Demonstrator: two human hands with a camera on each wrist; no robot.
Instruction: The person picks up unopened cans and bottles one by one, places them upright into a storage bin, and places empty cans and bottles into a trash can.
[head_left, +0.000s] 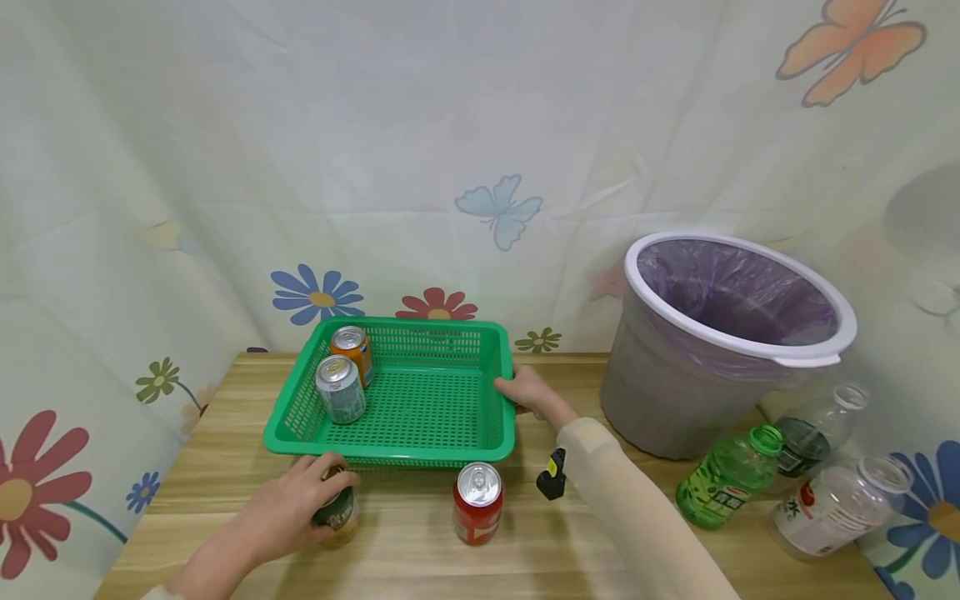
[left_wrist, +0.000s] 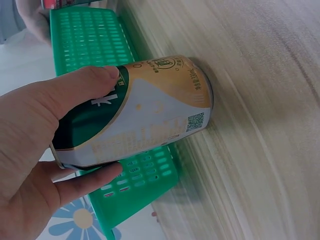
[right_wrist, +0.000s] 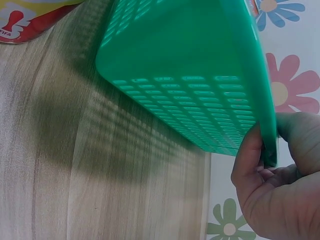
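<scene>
My left hand (head_left: pixel 296 508) grips a green, white and gold drink can (left_wrist: pixel 145 107) in front of the basket's near left corner, thumb on one side and fingers on the other. My right hand (head_left: pixel 528 390) pinches the right rim of the green plastic basket (head_left: pixel 420 457), its thumb over the rim and fingers curled beneath, as the right wrist view shows. Inside the basket's left part stand an orange can (head_left: pixel 352 350) and a silver-grey can (head_left: pixel 341 392). A red can (head_left: pixel 477 504) stands upright on the table, just before the basket's front side.
A grey bin (head_left: pixel 675 367) with a white rim and purple liner stands at the right. Beside it are a green bottle (head_left: pixel 727 479), a clear bottle with a dark label (head_left: pixel 813 437) and another clear bottle (head_left: pixel 840 508). A flowered cloth (head_left: pixel 420 167) hangs behind the wooden table (head_left: pixel 405 558).
</scene>
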